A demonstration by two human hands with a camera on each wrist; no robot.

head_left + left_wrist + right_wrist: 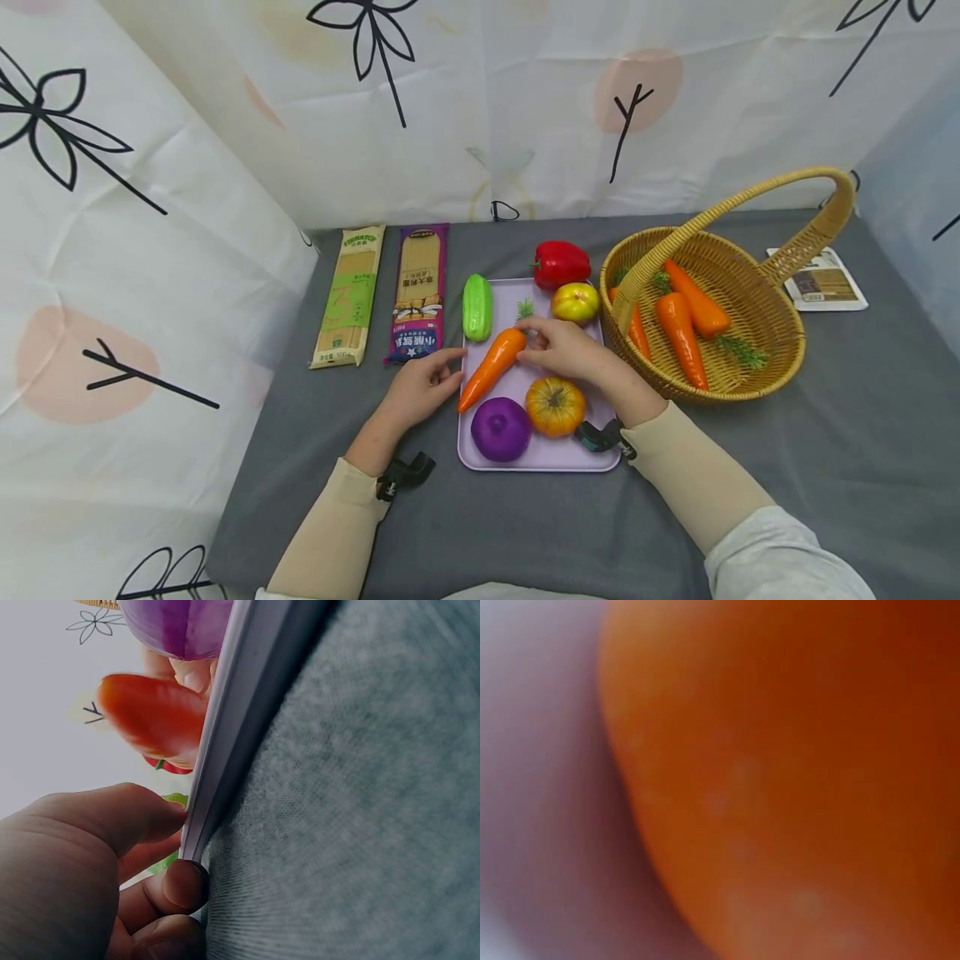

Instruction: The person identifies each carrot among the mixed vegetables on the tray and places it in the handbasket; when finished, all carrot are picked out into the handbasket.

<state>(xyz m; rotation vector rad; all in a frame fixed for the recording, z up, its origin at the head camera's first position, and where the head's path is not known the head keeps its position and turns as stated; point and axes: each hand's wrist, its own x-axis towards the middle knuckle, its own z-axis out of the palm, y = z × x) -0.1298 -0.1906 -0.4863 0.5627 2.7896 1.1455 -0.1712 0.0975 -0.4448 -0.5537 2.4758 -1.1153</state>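
Observation:
My right hand (558, 346) pinches the thick end of an orange carrot (491, 371), which slants over the left part of a lilac tray (536, 464). Beside the tray's left rim is my left hand (420, 387), thumb and fingers apart. In the left wrist view, that hand's thumb (154, 814) touches the rim or lies very near it. The tray also bears a purple round vegetable (501, 429), an orange pumpkin (556, 407), a green cucumber-like vegetable (477, 308) and a yellow pepper-like vegetable (575, 302). A blurred orange surface (795, 765) fills most of the right wrist view.
A red bell pepper (562, 265) lies at the tray's far edge. To the right stands a wicker basket (780, 379) with a tall handle, holding several carrots. Two noodle packs (349, 296) lie at the left. A white packet (825, 283) is behind the basket.

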